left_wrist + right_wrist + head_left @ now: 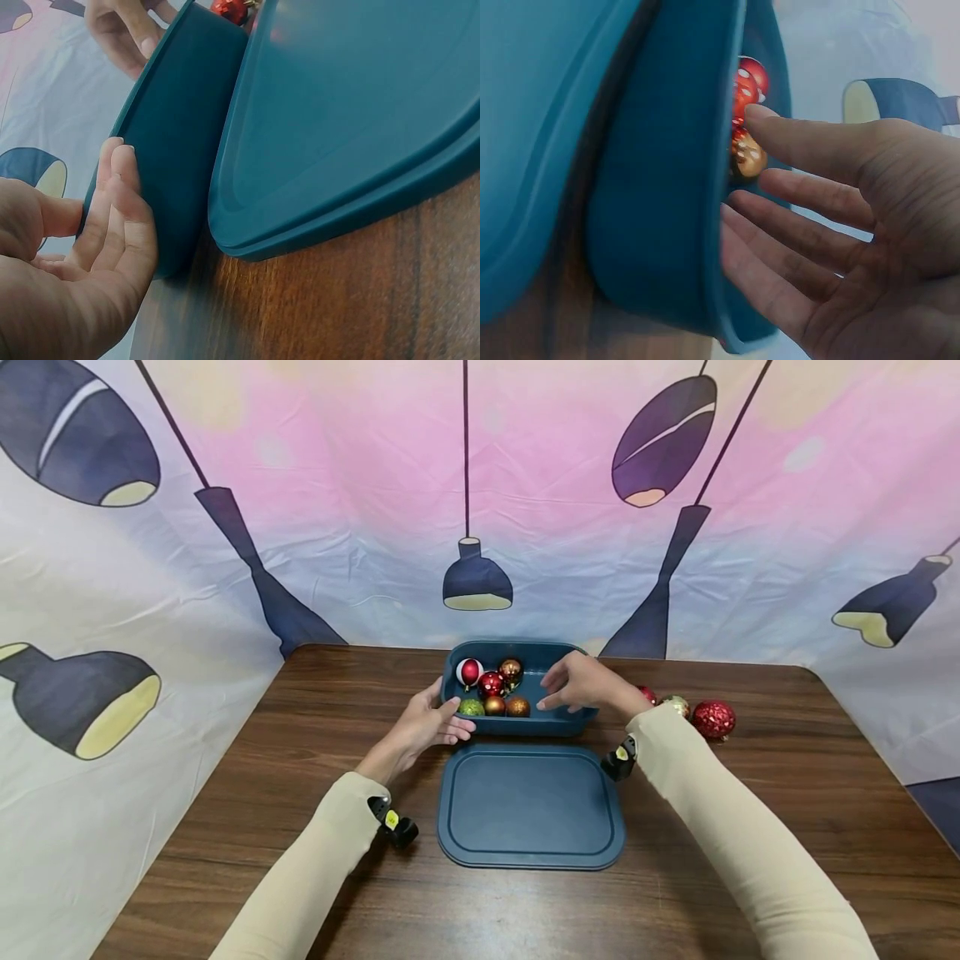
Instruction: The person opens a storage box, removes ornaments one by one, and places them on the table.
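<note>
Tub (517, 725) is at the desk's far edge, centre, open side up; six baubles sit toward its left: red-and-white (469, 672), red (491, 684), copper (511, 672), green (471, 707), gold (494, 707), orange (517, 707). I've got the left hand (420, 722) on the tub's left end, thumb over the rim, fingers along the outer wall, a light pinch. Right hand (585, 681) is over the tub's right half, fingers spread and loosely bent, nothing in them. Handling, my guess: baubles light, hard, smooth ones slippery, maybe brittle; I'd take them round the middle, soft pinch, not by the cap. Tub looks like stiff, light plastic; rim is the best hold, and it could slide if bumped. Three more baubles lie right of the tub, partly behind the right forearm; the big red one (714, 719) shows best. Lid (531, 806) lies flat just near of the tub. Desk (262, 793) is dark wood grain, slightly glossy, rolling likely. Lamp-print cloth (375, 568) hangs behind and at both sides.
</note>
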The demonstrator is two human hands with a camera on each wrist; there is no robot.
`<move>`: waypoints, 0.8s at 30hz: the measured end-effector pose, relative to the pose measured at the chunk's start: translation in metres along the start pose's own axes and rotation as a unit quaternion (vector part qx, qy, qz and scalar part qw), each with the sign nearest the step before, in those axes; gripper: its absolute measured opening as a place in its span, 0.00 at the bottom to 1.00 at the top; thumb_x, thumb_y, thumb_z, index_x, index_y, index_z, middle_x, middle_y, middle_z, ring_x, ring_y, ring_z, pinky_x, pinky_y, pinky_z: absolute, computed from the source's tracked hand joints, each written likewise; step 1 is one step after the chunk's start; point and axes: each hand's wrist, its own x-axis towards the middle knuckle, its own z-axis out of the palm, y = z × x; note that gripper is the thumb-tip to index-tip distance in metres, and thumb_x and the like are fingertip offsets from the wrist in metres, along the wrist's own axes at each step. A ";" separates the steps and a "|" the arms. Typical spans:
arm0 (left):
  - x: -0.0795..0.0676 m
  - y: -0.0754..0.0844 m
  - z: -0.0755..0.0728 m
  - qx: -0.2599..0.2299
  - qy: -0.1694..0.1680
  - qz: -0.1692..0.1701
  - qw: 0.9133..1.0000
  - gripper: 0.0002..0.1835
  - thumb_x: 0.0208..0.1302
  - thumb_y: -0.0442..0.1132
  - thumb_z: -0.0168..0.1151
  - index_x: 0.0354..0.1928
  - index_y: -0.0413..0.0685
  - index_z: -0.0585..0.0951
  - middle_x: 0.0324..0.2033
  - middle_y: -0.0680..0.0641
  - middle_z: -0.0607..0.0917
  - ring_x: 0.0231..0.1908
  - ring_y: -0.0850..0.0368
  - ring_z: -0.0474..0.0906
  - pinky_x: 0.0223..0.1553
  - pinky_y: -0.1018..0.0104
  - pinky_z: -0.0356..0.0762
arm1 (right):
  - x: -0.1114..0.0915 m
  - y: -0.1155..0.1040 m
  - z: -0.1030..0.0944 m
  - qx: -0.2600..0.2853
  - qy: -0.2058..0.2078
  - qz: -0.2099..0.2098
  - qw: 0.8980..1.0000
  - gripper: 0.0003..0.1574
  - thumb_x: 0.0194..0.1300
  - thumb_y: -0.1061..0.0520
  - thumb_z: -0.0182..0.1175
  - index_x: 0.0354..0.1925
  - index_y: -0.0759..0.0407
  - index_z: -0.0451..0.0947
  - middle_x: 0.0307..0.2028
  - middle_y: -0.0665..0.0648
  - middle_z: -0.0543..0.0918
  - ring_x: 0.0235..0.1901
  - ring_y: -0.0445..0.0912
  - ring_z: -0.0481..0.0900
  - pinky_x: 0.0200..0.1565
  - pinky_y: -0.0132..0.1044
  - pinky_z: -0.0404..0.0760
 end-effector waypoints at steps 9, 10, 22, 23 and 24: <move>0.000 0.000 0.000 0.004 0.003 0.001 1.000 0.38 0.82 0.44 0.48 0.82 0.59 0.41 0.34 0.40 0.90 0.35 0.48 0.89 0.32 0.70 0.82 | 0.010 0.003 0.016 -0.014 0.001 -0.004 1.000 0.25 0.65 0.57 0.71 0.56 0.71 0.81 0.46 0.65 0.87 0.40 0.52 0.86 0.39 0.43 0.86; 0.000 0.000 0.000 0.004 0.003 0.001 1.000 0.38 0.82 0.44 0.48 0.82 0.59 0.41 0.34 0.40 0.90 0.35 0.48 0.89 0.32 0.70 0.82 | 0.011 0.003 0.018 -0.014 0.001 -0.003 1.000 0.25 0.65 0.57 0.71 0.55 0.71 0.81 0.45 0.64 0.87 0.40 0.51 0.86 0.39 0.43 0.86; 0.001 0.000 0.001 -0.005 0.001 0.002 1.000 0.37 0.82 0.43 0.47 0.82 0.58 0.41 0.33 0.41 0.90 0.29 0.56 0.88 0.31 0.72 0.81 | 0.027 0.007 0.030 -0.014 0.003 0.029 0.999 0.24 0.63 0.52 0.73 0.52 0.66 0.84 0.40 0.59 0.89 0.34 0.47 0.86 0.39 0.42 0.85; 0.001 0.000 0.001 -0.005 0.001 0.001 1.000 0.37 0.82 0.43 0.47 0.82 0.58 0.41 0.33 0.41 0.90 0.29 0.56 0.88 0.31 0.72 0.81 | 0.028 0.007 0.030 -0.013 0.002 0.031 0.999 0.24 0.63 0.52 0.73 0.53 0.66 0.84 0.39 0.58 0.89 0.33 0.47 0.86 0.39 0.43 0.85; 0.001 0.000 0.001 -0.004 0.001 0.000 1.000 0.37 0.82 0.43 0.47 0.82 0.59 0.41 0.33 0.41 0.90 0.29 0.56 0.88 0.31 0.72 0.81 | 0.028 0.007 0.031 -0.013 0.001 0.032 0.999 0.25 0.64 0.52 0.73 0.53 0.66 0.84 0.39 0.58 0.89 0.33 0.47 0.85 0.39 0.43 0.85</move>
